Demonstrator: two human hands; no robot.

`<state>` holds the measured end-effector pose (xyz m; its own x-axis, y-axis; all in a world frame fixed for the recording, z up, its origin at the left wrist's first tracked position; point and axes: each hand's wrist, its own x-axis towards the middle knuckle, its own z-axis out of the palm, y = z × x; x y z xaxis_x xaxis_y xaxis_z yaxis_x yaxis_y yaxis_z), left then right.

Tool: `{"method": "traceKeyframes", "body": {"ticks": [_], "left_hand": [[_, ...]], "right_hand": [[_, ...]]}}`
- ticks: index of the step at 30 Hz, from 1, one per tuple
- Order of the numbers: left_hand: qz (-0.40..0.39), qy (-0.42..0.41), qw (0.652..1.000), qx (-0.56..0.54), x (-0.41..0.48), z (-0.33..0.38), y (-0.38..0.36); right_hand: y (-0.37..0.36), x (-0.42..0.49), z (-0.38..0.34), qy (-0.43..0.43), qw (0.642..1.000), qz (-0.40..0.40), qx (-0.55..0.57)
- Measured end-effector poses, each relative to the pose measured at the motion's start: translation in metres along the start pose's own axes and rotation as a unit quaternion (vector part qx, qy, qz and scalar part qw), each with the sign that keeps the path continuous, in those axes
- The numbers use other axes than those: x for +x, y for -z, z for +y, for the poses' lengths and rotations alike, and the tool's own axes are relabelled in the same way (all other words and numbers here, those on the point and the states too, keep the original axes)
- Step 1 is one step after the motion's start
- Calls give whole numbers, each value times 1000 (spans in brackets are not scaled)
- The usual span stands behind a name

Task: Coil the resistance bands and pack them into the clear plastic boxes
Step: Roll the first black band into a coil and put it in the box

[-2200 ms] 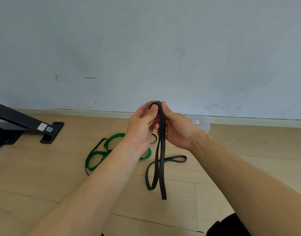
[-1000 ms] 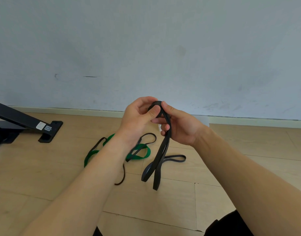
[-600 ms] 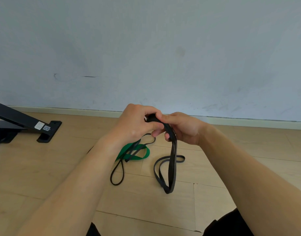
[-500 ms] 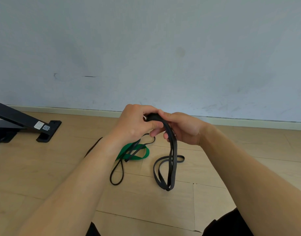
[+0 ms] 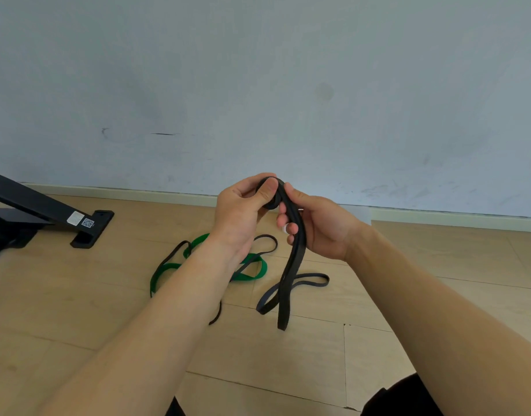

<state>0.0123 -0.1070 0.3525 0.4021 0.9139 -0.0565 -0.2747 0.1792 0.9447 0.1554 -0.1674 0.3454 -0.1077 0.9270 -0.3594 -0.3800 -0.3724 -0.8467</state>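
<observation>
While a green band (image 5: 259,265) is lying uncoiled on the floor, the left hand (image 5: 240,211) is pinching the first turns of a black band (image 5: 295,262), the right hand (image 5: 324,232) curling round its hanging tail, coiling barely begun and packing all ahead.

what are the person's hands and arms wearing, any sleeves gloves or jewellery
Two bare hands, no gloves: the left hand and right hand show no rings that I can see. The left forearm and right forearm are bare to the frame's edge, no sleeves, watch or wristband in view. Dark fabric at the bottom edge is likely clothing.
</observation>
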Motion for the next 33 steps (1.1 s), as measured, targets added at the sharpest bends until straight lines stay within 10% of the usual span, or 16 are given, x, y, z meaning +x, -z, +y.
{"method": "traceKeyframes", "body": {"ticks": [10, 19, 33], "left_hand": [[-41, 38, 998, -28, -2, -7, -9], [-190, -94, 881, 423, 2, 25, 10], [-72, -62, 973, 209, 1, 19, 9]], "right_hand": [[2, 0, -2, -11, 998, 18, 57], [9, -8, -10, -38, 989, 25, -140], [8, -10, -4, 89, 987, 65, -114]]}}
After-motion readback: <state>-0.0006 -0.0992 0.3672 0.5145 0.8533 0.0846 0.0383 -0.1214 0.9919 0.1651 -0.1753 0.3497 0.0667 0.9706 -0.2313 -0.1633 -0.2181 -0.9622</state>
